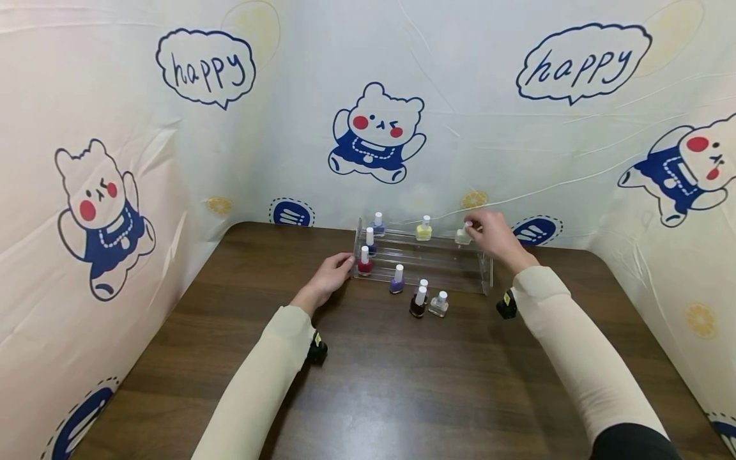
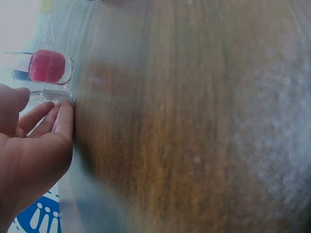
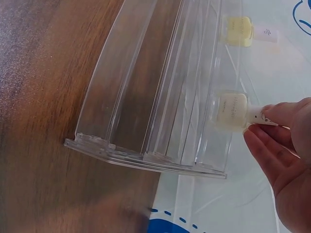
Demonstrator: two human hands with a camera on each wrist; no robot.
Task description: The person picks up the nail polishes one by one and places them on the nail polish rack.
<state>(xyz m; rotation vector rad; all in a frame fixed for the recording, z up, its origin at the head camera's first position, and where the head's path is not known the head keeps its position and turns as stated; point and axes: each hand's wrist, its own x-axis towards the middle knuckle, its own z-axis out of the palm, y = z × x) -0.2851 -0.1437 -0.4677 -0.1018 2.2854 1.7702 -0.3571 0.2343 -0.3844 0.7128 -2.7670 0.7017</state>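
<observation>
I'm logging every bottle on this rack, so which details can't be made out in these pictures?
- Pale bottle label: right wrist view, print too faint to read.
- Its cap: covered by the right hand.
- Red bottle cap: left wrist view, blurred behind the clear rack.
- Left hand: cut off by the frame edge.
- Bottles on the table: head view, too small for labels.

Glossy clear plastic tiered rack point(image 1: 425, 265), smooth wood-grain table point(image 1: 402, 383), creased printed cloth backdrop point(image 1: 460, 96), glassy little bottles point(image 1: 418, 302)
</observation>
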